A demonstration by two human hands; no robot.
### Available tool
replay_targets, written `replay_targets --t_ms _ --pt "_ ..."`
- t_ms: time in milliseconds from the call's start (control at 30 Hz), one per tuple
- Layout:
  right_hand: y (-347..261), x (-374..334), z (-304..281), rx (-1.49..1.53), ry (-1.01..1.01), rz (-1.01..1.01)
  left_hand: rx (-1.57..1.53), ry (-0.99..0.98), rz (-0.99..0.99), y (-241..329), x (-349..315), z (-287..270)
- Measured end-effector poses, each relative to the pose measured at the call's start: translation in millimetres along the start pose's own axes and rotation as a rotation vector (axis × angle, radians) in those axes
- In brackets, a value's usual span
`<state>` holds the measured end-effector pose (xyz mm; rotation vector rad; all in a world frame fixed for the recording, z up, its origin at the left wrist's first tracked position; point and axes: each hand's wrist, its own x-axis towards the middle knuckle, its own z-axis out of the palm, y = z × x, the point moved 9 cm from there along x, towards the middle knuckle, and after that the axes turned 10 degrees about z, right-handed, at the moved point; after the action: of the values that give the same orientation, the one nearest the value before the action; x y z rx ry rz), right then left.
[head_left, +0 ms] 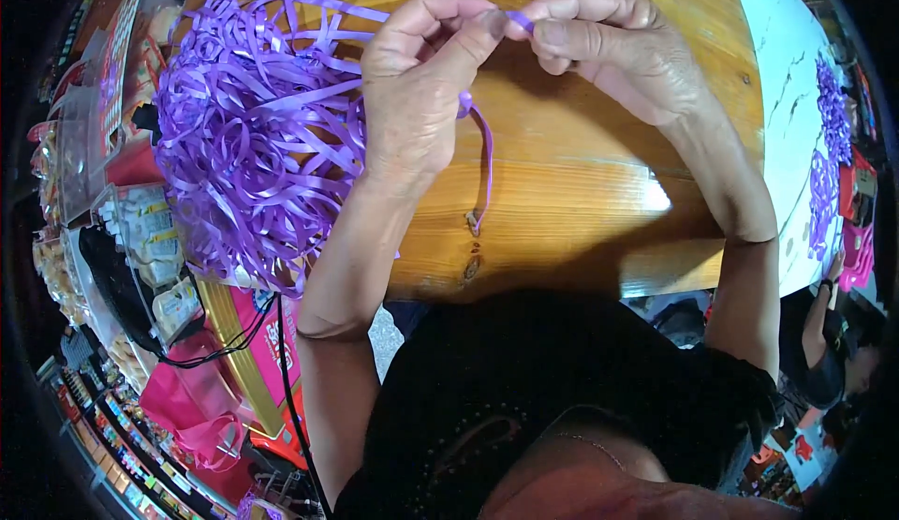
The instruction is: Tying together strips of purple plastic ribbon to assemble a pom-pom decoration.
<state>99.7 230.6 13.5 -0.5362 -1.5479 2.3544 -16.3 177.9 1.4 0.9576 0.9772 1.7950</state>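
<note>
Hands point(412, 85) point(623, 52) pinch-tight on purple ribbon point(519, 21)

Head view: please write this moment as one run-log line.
left hand: pinches purple ribbon | right hand: pinches same ribbon | ribbon pile: on wooden table, left side

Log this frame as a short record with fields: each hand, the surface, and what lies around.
Left hand: the left hand pinches a short stretch of purple ribbon at its fingertips
Right hand: the right hand pinches the same stretch
Surface: wooden table
Left side: tangled ribbon pile on the table
Below left hand: a loose ribbon tail; whether it joins the pinched piece, cannot tell
Right side: white marbled surface with more purple ribbons
Others: another person's arm, far right
</note>
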Motion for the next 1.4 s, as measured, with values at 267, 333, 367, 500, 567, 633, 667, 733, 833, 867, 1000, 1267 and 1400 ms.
replay_targets --t_ms 267,333,367,500,567,633,667,733,833,867,1000,1267,1400 --pt "-14 -1 3 -0.180 0.277 -0.244 0.054 0.090 0.191 4 -7 0" --pt "-31 -5 12 -0.305 0.349 -0.273 0.155 0.088 0.226 3 -7 -4" --pt "-40 -8 15 -0.431 0.420 -0.302 0.155 0.090 0.223 2 -7 -4" --pt "-52 -19 34 -0.889 0.479 -0.486 0.082 0.098 0.214 1 -9 1" --pt "-43 -19 33 -1.080 0.578 -0.444 0.056 0.097 0.211 1 -10 1" --pt "-45 -22 34 -1.017 0.599 -0.422 0.025 0.076 0.178 -3 -10 2" --pt "-47 -23 31 -0.956 0.619 -0.402 0.026 0.078 0.175 -5 -11 1" --pt "-60 -28 41 -1.105 0.596 -0.532 0.114 0.025 0.233 -4 -12 6" --pt "-64 -32 51 -1.267 0.570 -0.679 0.155 0.033 0.280 -2 -10 5" --pt "-63 -33 53 -1.281 0.573 -0.697 0.156 0.034 0.275 -3 -9 4" --pt "-60 -30 51 -1.332 0.566 -0.629 0.299 -0.035 0.446 13 -9 7" --pt "-39 -11 17 -0.530 0.338 -0.079 0.235 -0.035 0.369 14 -10 10" --pt "-46 -15 21 -0.680 0.289 -0.078 0.100 -0.046 0.163 4 -11 12"
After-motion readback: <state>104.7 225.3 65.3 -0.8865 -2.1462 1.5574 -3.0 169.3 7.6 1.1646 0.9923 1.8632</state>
